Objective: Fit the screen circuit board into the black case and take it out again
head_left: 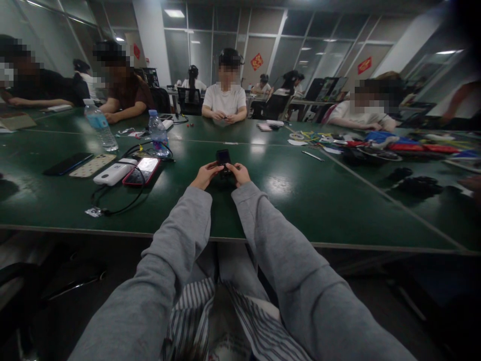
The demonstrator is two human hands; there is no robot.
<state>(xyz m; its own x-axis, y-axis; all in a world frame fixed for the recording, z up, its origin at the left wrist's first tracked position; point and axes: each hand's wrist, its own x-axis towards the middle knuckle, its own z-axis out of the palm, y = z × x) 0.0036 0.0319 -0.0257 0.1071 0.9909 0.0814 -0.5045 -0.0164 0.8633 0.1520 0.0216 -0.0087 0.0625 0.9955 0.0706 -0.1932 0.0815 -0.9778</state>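
Note:
A small black device (223, 157) with a square, dark, screen-like panel is held low over the green table (263, 213) straight in front of me. My left hand (205, 175) grips its left side, thumb and fingers closed on it. From the right, my right hand (239, 174) pinches the same device, its thumb near the lower edge of the panel. Its lower part is dark and partly covered by my fingers, so the exact kind is unclear. Both wrists come out of grey sleeves.
Left of my hands lie a red-edged phone (142, 171), a white power bank (115, 172) with a black cable, and more phones. Two water bottles (100, 125) stand behind them. A pen (312, 156) and piled colourful cables (319, 138) lie right. Several people sit across the table.

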